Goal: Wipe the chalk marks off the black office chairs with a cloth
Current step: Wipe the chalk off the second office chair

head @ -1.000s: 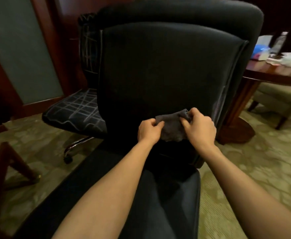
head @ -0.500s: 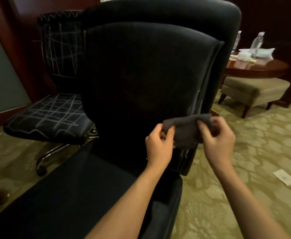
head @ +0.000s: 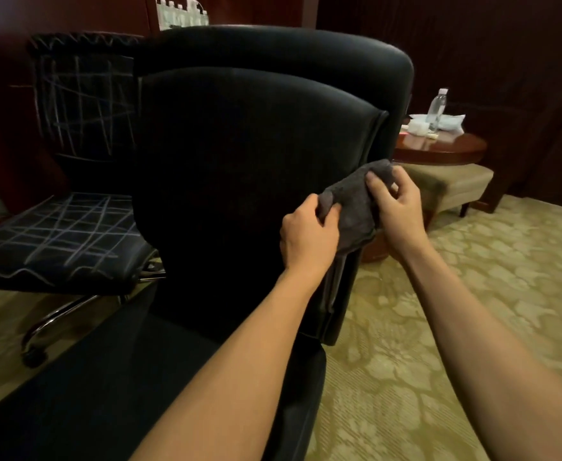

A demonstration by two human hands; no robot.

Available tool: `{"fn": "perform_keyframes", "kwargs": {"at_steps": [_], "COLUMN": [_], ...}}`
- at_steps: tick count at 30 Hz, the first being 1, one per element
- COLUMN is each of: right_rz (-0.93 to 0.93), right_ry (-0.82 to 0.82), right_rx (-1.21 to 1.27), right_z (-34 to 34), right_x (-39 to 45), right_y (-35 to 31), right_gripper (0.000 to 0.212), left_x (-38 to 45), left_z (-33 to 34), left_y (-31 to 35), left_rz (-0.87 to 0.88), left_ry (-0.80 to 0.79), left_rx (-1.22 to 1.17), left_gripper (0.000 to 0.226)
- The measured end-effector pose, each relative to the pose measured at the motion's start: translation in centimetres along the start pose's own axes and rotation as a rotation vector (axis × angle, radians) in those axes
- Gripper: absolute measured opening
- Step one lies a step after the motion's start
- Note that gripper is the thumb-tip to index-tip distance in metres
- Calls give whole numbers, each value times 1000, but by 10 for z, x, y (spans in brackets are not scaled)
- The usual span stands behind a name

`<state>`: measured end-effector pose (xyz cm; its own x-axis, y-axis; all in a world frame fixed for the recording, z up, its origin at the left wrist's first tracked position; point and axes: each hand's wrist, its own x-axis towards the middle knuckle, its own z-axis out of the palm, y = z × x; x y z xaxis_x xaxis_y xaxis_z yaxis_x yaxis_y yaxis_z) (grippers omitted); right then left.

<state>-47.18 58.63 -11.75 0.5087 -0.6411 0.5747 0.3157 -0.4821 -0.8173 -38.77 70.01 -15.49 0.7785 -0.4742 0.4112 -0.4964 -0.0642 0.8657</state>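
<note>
I am looking at the near chair (head: 246,181), which is filling the view ahead of both hands, its dark backrest rising above them and its seat lying under my forearms. The second chair (head: 73,207) is standing well off to the left of the left hand, and chalk lines are crossing its seat and backrest. Beyond the right hand, a stool (head: 452,188) is sitting on the patterned carpet with a round table (head: 439,151) behind it, and a bottle (head: 437,108) is standing on that table. The grey cloth (head: 353,207) is stretching between the two hands, lying against the right edge of the near chair's backrest, with a fold hanging down below the left hand. The left hand (head: 306,237) is pinching the cloth's lower left corner with curled fingers. The right hand (head: 399,207) is gripping the cloth's upper right part, thumb on top of the fabric.
</note>
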Motion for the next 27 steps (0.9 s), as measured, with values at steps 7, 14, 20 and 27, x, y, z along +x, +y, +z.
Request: {"fn": "perform_keyframes", "kwargs": {"at_steps": [7, 14, 20, 27], "right_rz": [-51, -78, -227, -232], "right_ry": [-74, -103, 9, -4], "right_rx": [-231, -273, -95, -37], "right_z": [-22, -38, -54, -51], "right_x": [-40, -71, -5, -16], "right_y": [23, 10, -27, -30], "right_gripper": [20, 16, 8, 7], "left_x": [-61, -92, -35, -37], "left_z": [9, 8, 10, 6], "left_y": [-29, -23, 61, 65], "left_rz": [152, 146, 263, 293], "left_ry": [145, 214, 300, 223], "left_rx": [424, 384, 391, 521], "left_gripper": [17, 25, 28, 18]}}
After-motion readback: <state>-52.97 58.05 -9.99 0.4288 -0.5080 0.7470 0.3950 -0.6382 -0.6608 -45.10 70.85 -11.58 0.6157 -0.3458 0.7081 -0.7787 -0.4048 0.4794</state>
